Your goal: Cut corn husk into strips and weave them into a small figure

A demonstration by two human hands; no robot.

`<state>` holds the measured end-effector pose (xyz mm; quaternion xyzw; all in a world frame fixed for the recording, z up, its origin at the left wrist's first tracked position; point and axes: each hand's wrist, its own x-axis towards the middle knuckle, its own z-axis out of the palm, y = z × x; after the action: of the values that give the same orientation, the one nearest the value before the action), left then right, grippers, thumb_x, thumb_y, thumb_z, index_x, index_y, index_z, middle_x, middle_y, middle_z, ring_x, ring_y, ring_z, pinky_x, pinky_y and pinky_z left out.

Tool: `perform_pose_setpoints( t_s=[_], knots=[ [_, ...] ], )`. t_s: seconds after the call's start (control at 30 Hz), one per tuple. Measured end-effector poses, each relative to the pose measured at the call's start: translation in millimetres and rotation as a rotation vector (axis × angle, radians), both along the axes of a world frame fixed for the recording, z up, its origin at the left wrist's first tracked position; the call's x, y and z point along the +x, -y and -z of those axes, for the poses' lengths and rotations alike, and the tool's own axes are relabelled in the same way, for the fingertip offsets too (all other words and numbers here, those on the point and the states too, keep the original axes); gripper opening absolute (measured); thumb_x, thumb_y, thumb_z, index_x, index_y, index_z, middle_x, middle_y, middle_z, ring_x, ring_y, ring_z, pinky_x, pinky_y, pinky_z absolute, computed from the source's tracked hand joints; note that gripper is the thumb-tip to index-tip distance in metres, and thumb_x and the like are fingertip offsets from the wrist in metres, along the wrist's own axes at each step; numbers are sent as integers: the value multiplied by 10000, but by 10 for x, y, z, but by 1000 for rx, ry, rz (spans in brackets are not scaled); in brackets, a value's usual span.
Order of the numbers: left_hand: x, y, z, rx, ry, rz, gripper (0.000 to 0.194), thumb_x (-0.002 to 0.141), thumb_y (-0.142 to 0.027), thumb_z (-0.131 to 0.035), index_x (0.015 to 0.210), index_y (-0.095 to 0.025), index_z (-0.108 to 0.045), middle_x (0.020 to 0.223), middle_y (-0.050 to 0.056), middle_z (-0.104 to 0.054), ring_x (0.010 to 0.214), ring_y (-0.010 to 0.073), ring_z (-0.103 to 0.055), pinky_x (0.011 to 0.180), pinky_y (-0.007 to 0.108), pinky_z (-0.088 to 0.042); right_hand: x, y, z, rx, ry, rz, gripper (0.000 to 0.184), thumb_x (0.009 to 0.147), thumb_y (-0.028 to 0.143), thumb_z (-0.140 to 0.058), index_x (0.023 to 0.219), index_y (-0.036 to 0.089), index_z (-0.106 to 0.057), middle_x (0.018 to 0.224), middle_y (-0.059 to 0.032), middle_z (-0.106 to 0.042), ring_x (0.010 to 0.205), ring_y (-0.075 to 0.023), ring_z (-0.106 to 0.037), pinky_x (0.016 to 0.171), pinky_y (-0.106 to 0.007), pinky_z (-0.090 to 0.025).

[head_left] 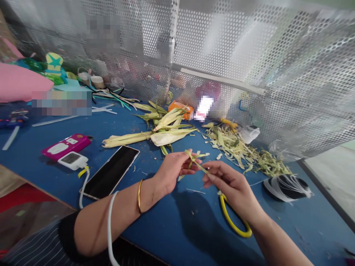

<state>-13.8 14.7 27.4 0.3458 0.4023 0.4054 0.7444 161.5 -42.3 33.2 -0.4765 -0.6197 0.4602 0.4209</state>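
Between my hands, over the blue table, is a thin pale-green corn husk strip [200,166], with several folded ends sticking out like a small knot. My left hand [177,168], with a gold bangle on its wrist, pinches the folded part. The fingertips of my right hand [229,181] are closed on the strip's other end, and the strip runs straight between the two hands. A yellow loop handle [235,225] shows just below my right hand; the hand hides the rest of it. Beyond my left hand lie larger dried corn husks [170,136].
Husk scraps [235,147] are heaped at the right, near a black spool [285,188] with clear strands. On the left lie a phone [112,171], a magenta device [66,146] and a white cabled plug [72,160]. A perforated metal screen [216,44] stands behind the table.
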Motion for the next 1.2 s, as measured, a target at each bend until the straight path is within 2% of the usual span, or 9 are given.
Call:
perform_pose_setpoints(
  t_s=[0.13,0.23,0.33,0.4,0.5,0.63,0.87,1.03,1.2],
  knots=[
    [20,49,25,43,-89,158,305,881,-380,-607,821,-101,-716,748,87,-723,614,109,-648,617,210,-505,36,30,-16,-21,-93,-100,191,937,301,-577,1064,236,-705,939,-52,-748,850,-179,-711,798,-304,-559],
    [27,91,40,72,-131,308,299,842,-372,-630,726,-107,-705,728,86,-724,621,124,-661,649,234,-508,26,23,24,189,48,16,138,906,274,-624,1007,248,-714,882,-32,-727,788,-166,-686,738,-277,-545],
    [24,120,37,54,-184,408,260,808,-354,-634,746,-114,-714,739,93,-736,650,157,-688,662,264,-518,-7,-2,87,421,275,196,133,914,270,-592,907,225,-717,859,-45,-673,770,-167,-640,684,-263,-507],
    [18,128,27,59,-176,475,274,802,-363,-621,763,-111,-721,744,101,-738,661,167,-692,681,282,-526,-30,-16,140,449,366,255,161,928,270,-553,873,216,-695,825,-41,-653,733,-163,-619,658,-259,-484],
    [9,128,15,64,-130,549,291,800,-371,-606,757,-106,-719,760,104,-737,672,166,-692,707,291,-532,-59,-18,227,351,453,296,181,944,294,-515,844,219,-646,760,-16,-660,646,-147,-590,628,-252,-451],
    [12,130,31,49,-141,523,255,776,-369,-659,739,-119,-694,709,68,-712,641,144,-673,680,268,-526,-88,-3,307,259,544,329,277,966,359,-455,779,221,-605,744,-18,-673,593,-140,-566,588,-249,-413],
    [39,152,49,14,-172,388,236,753,-373,-674,730,-138,-667,753,75,-719,650,145,-668,644,258,-503,-98,-23,293,311,594,465,342,938,391,-495,638,227,-503,529,27,-541,475,-120,-458,503,-249,-330],
    [61,178,33,80,-113,391,172,718,-292,-663,754,-129,-705,755,65,-703,664,145,-643,680,275,-503,-103,-52,263,299,576,527,412,910,395,-501,549,228,-393,459,49,-430,445,-103,-368,459,-247,-276],
    [106,219,93,148,-188,300,142,704,-259,-741,672,-133,-684,627,10,-645,569,104,-568,639,256,-487,-122,-61,274,192,528,508,429,907,410,-500,545,226,-362,464,53,-408,451,-100,-362,451,-242,-275]
  ],
)
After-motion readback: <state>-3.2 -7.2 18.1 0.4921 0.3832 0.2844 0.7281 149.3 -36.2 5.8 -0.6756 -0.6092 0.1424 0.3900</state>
